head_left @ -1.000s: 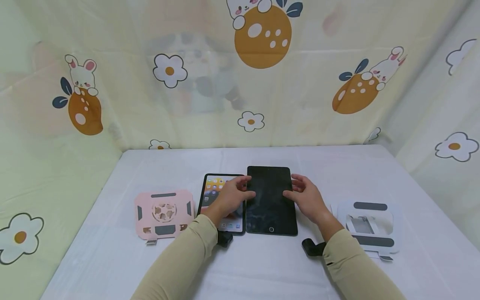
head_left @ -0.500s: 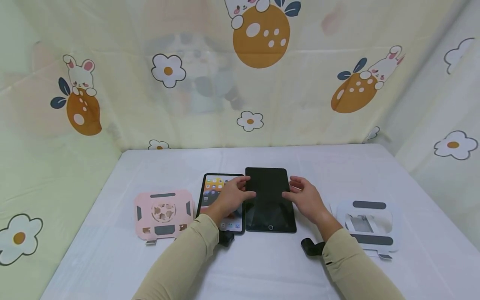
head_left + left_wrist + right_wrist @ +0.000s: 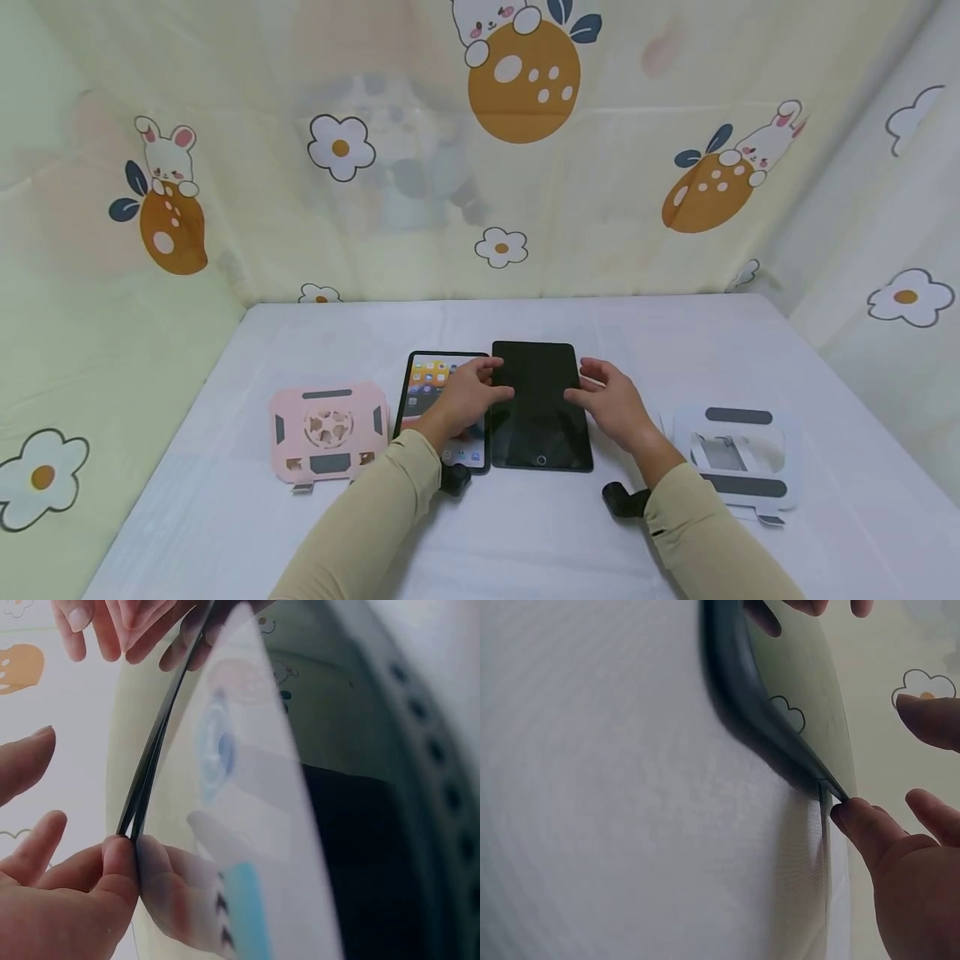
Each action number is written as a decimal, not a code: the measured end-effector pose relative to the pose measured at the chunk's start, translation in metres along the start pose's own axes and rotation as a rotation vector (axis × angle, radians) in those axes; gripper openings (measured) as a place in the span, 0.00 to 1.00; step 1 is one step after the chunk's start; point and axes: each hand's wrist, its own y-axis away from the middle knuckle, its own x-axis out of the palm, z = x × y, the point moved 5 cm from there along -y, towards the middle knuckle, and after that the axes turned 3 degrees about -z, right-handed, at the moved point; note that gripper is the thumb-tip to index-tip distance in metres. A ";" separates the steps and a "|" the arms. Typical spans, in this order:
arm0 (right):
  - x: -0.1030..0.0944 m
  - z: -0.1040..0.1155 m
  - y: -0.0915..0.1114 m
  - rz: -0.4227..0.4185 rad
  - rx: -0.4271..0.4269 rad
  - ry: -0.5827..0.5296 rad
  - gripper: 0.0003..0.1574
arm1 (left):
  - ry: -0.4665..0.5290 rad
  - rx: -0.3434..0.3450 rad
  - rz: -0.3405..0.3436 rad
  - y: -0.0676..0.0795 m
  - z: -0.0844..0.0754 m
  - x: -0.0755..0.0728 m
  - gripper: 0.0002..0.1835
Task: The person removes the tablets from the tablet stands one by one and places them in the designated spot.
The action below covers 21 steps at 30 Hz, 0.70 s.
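A black tablet point(image 3: 541, 417) with a dark screen and a home button at its near edge lies on the table. My left hand point(image 3: 467, 396) is at its left edge, thumb tip overlapping the screen border and the other fingers spread. On the opposite side, my right hand point(image 3: 609, 398) has thumb and fingers loosely extended along the right edge. One left digit point(image 3: 120, 866) touches a thin dark edge in the left wrist view. Partly covered by my left hand and forearm, a second tablet point(image 3: 422, 400) with a lit screen of app icons lies alongside.
A pink stand point(image 3: 327, 462) with a round cut-out and grey pads is on the left. To the right stands a pale blue-white stand point(image 3: 738, 412) with dark pads. Dark wrist-worn cameras point(image 3: 624, 500) hang near the table. A patterned curtain point(image 3: 420, 267) encloses the back and sides.
Since one second ago the black tablet has come down slightly and shifted a little left, levelling beside the lit tablet. Both hands stay at its edges, nearly still over the last half second.
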 end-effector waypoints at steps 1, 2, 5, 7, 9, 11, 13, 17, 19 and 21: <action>0.000 0.000 0.000 -0.001 -0.001 0.000 0.42 | 0.001 0.005 -0.003 0.000 0.000 0.000 0.28; 0.000 0.000 -0.001 -0.002 -0.002 0.003 0.42 | -0.001 0.006 -0.007 0.000 0.000 0.000 0.28; 0.000 -0.002 -0.002 -0.004 -0.003 0.007 0.42 | -0.002 0.003 -0.018 0.000 0.000 0.000 0.27; 0.001 -0.002 -0.002 -0.004 -0.003 0.011 0.41 | -0.004 0.003 -0.023 0.001 0.000 0.000 0.26; 0.001 -0.003 -0.002 -0.002 -0.004 0.012 0.41 | -0.011 0.003 -0.025 0.002 0.000 0.000 0.26; 0.001 -0.003 -0.003 -0.001 -0.005 0.010 0.41 | -0.016 0.010 -0.026 0.002 0.000 0.000 0.26; 0.002 -0.003 -0.003 0.002 -0.008 0.011 0.41 | -0.018 0.016 -0.026 0.001 0.000 0.000 0.25; 0.003 -0.004 -0.004 0.006 -0.012 0.011 0.41 | -0.017 0.024 -0.029 0.001 0.000 -0.001 0.25; 0.003 -0.004 -0.004 0.010 -0.013 0.012 0.41 | -0.021 0.021 -0.032 0.001 0.000 -0.001 0.25; 0.004 -0.004 -0.005 0.013 -0.013 0.011 0.42 | -0.026 0.018 -0.034 0.001 0.000 -0.001 0.25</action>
